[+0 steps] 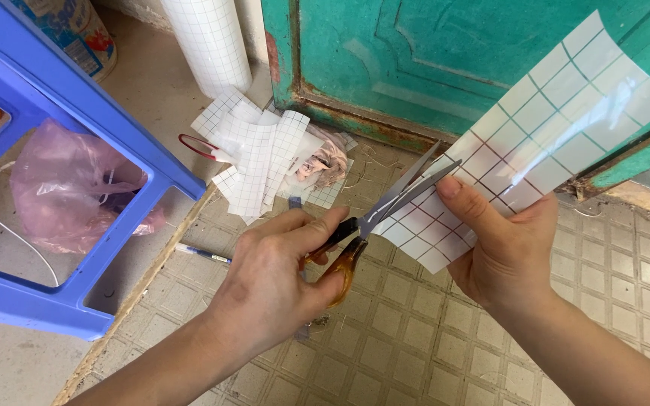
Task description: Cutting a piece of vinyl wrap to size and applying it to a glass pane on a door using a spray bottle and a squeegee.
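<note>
The left hand grips orange-handled scissors, blades slightly parted on the edge of a gridded laminating sheet; the right hand pinches that sheet from below, right of the scissors; cut gridded pieces lie beyond the scissors.

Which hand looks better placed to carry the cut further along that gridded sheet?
Probably the left hand: it holds the scissors, whose blades already meet the edge of the gridded sheet. The right hand is busy pinching the sheet to hold it up.

Printed blue-and-red round container top left, pink plastic bag under stool
</note>
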